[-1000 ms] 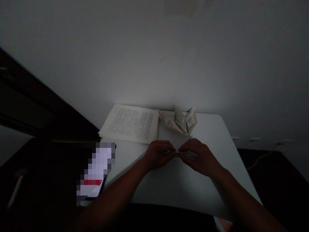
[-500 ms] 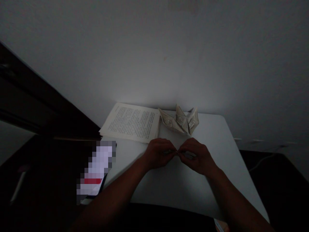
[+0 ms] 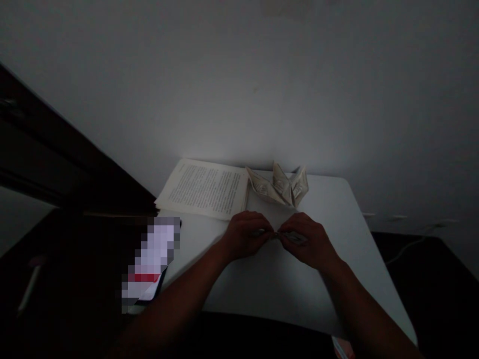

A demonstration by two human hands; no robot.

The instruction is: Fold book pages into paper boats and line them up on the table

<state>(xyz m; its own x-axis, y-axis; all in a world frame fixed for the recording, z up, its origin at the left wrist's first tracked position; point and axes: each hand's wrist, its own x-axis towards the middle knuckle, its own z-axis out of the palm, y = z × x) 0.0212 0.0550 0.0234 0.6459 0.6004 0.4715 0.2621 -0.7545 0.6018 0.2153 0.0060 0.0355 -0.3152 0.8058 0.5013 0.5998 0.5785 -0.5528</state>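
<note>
On a table (image 3: 355,249), a book (image 3: 204,189), wall (image 3: 224,94) behind. Right of the book, a paper boat (image 3: 282,188); front-left, a smartphone (image 3: 152,259); front-right, folded paper (image 3: 275,236) between left hand (image 3: 245,236) and right hand (image 3: 309,240).

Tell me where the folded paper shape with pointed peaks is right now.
In the head view, the folded paper shape sits slightly right of centre at the far side of the table, near the wall, beside the printed pages and beyond the hands.
</note>
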